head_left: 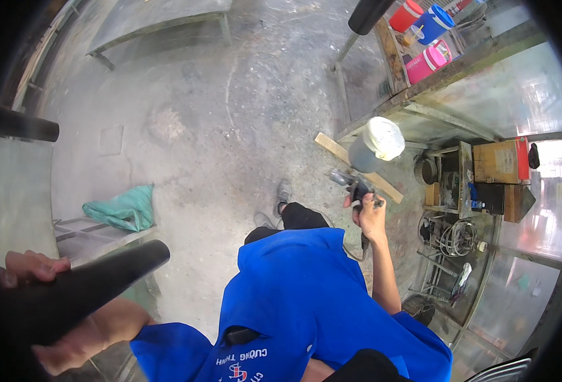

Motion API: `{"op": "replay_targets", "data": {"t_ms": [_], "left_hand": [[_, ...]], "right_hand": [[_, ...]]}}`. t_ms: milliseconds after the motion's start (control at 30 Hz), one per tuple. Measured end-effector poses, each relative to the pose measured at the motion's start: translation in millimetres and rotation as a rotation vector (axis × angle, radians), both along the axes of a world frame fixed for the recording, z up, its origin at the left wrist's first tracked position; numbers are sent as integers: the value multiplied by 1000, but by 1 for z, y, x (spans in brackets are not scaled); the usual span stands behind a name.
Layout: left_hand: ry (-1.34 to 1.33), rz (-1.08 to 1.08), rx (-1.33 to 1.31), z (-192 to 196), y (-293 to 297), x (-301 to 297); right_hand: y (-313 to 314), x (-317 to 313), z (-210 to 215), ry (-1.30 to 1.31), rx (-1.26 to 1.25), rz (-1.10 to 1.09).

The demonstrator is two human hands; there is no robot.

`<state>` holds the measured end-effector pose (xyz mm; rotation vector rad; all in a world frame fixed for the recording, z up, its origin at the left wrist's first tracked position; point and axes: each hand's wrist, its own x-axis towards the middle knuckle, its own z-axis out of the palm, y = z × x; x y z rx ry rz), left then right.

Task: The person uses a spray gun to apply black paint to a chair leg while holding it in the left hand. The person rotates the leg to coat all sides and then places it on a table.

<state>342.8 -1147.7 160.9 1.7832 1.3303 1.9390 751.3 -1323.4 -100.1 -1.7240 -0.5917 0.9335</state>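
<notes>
Right hand (371, 219): at 3 o'clock from the middle of your view, its fingers wrapped around the handle of a dark tool (360, 189); you cannot tell whether a finger presses a trigger.
Dark tool: inside your grip, its silvery head (340, 177) pointing toward 10 o'clock.
Left hand (37, 265): between 8 and 9 o'clock, partly hidden from you by a black tube (112, 277); some bent fingers show, but you cannot tell whether they hold anything.
White-lidded bucket (384, 139): at 2 o'clock, near your tool, covering the middle of a wooden plank (332, 148).
Counter (392, 60): between 1 and 2 o'clock, bearing a red jug (406, 16), a blue jug (435, 25) and a pink jug (426, 63).
Green sack (125, 209): at your 9 o'clock, slumped on a low metal frame (112, 245).
</notes>
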Motion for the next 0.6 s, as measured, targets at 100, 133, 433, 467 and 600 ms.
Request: {"op": "replay_targets", "data": {"t_ms": [100, 133, 433, 467, 600], "left_hand": [[21, -57, -64, 5, -7, -11], [-38, -135, -96, 9, -8, -17], [391, 900, 303, 34, -61, -7], [388, 918, 499, 22, -63, 25], [-15, 411, 22, -8, -74, 187]], "right_hand": [[-10, 30, -2, -41, -82, 3], [-10, 41, -4, -82, -70, 10], [8, 111, -32, -19, -20, 122], [10, 120, -36, -11, -22, 165], [18, 159, -50, -117, 25, 392]]}}
